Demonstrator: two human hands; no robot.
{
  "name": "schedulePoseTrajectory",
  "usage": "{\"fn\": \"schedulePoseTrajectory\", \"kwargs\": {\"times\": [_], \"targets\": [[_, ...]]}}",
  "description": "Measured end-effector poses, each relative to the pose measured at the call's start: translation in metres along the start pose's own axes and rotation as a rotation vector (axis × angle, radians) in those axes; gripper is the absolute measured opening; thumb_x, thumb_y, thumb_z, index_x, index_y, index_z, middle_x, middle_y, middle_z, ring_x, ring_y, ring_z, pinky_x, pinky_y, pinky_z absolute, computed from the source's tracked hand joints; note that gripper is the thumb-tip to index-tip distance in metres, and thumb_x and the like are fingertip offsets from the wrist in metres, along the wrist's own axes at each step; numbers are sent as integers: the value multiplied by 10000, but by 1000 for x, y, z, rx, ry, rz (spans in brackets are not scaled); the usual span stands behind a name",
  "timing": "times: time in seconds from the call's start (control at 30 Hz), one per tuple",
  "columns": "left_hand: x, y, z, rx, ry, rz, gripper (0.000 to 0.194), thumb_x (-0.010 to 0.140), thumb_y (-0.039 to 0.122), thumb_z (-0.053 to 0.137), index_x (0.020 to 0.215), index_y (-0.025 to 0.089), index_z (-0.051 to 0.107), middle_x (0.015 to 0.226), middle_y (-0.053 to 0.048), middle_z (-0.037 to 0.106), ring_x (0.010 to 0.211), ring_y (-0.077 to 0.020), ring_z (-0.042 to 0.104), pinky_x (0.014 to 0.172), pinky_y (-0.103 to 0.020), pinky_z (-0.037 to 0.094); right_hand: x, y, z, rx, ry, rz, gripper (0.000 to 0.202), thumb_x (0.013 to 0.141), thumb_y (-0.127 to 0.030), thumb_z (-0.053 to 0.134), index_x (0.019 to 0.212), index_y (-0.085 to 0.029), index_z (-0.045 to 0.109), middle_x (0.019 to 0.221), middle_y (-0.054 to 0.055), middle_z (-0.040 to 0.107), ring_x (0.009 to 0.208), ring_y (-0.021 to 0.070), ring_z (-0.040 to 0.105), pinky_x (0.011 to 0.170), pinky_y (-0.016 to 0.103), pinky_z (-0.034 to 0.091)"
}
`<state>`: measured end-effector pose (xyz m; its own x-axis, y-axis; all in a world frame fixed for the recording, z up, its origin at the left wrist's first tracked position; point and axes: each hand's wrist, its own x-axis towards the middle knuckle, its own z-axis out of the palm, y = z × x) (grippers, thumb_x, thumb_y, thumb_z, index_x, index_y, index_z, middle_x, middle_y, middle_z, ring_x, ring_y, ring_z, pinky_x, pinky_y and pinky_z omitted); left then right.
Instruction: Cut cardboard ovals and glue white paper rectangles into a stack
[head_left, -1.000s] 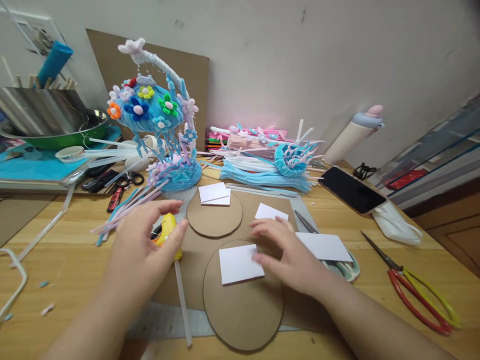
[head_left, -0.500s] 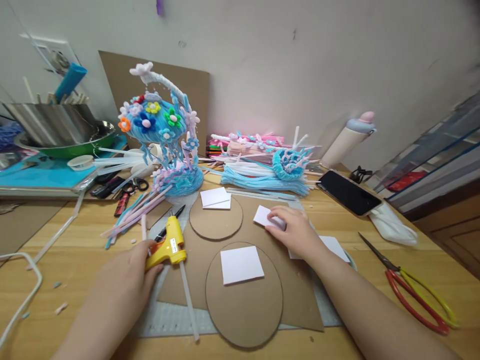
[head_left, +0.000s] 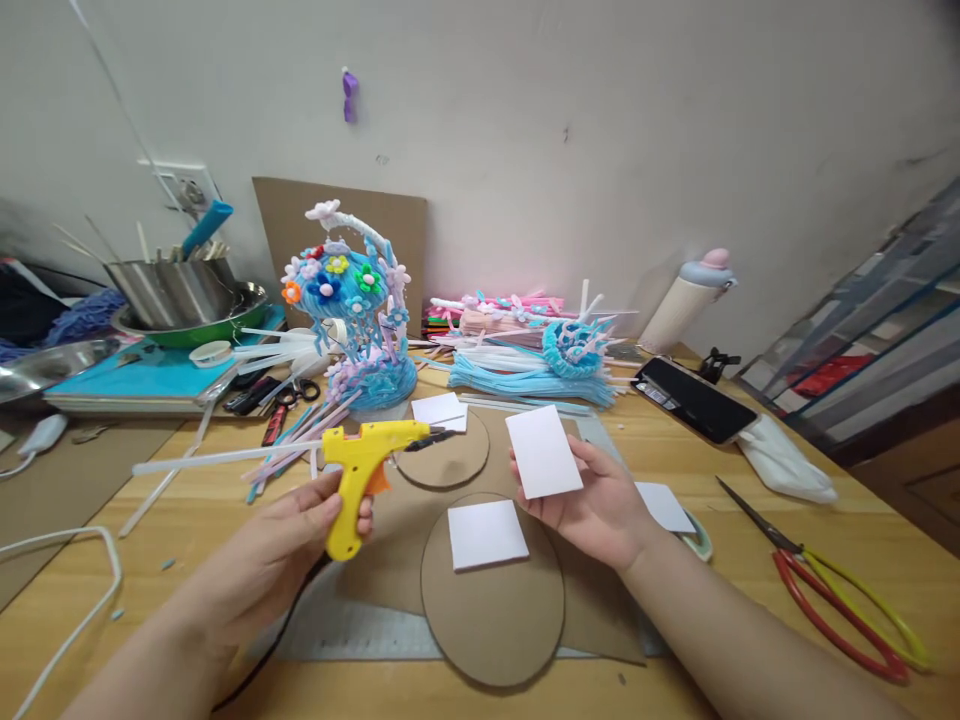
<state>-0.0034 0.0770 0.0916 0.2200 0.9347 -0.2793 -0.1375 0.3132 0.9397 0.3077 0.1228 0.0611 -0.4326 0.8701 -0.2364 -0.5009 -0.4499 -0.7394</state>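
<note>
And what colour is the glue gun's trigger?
The trigger is orange; the head view shows it best.

One head-worn camera looks forward and down at both hands (head_left: 279,530) (head_left: 600,515), close by.

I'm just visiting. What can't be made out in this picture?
All in the head view:
Left hand: parts of its fingers, behind the yellow glue gun.
Right hand: some fingertips, behind the white card.
Pale green object: partly covered by another card.
Metal bowl: cut off by the left edge.
</note>
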Motion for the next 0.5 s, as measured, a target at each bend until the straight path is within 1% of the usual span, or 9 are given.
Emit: {"fn": "schedulePoseTrajectory", "kwargs": {"times": [0.07,0.1,0.17,0.2,0.3,0.4,0.5], "targets": [[7,3,9,-65,-157,-34,268,824,346,621,1054,221,678,870,-55,644,817,-187,567,782,-302,468,1,0,0,63,2,-6,384,899,-439,414,1099,-214,651,1062,58,714,962,195,659,826,337,509],[11,5,12,-77,-217,-48,268,819,318,629,1061,211,677,884,-59,637,821,-183,561,787,-301,465,2,0,0,87,7,-9,382,898,-433,418,1096,-209,655,1056,58,716,953,194,660,813,329,512],[18,7,18,-74,-296,-60,278,798,289,655,1059,197,677,876,-56,619,799,-173,544,779,-299,464,3,-1,0,116,18,-13,380,896,-418,429,1096,-189,658,1051,64,718,930,188,664,788,311,516],[21,9,19,-62,-311,-59,286,787,281,667,1060,195,674,872,-51,612,792,-169,536,778,-299,463,3,-1,0,124,24,-16,379,895,-410,434,1099,-181,657,1053,66,718,920,183,665,782,300,517],[26,12,17,-19,-289,-54,303,760,293,691,1047,199,669,850,-35,606,790,-171,532,776,-298,462,3,1,-1,123,41,-28,374,900,-384,430,1123,-171,640,1094,74,708,909,166,667,786,280,513],[25,12,8,-12,-245,-78,276,770,307,670,1033,222,659,849,-20,612,810,-176,544,783,-297,457,3,2,-1,79,39,-25,384,905,-351,401,1161,-154,609,1158,106,682,911,166,668,799,289,509],[22,9,3,-40,-136,-81,263,744,306,672,999,246,656,816,-3,612,769,-171,531,750,-300,457,2,1,-2,-8,32,-32,418,901,-376,353,1188,-166,573,1212,119,651,944,181,662,842,332,502]]}}
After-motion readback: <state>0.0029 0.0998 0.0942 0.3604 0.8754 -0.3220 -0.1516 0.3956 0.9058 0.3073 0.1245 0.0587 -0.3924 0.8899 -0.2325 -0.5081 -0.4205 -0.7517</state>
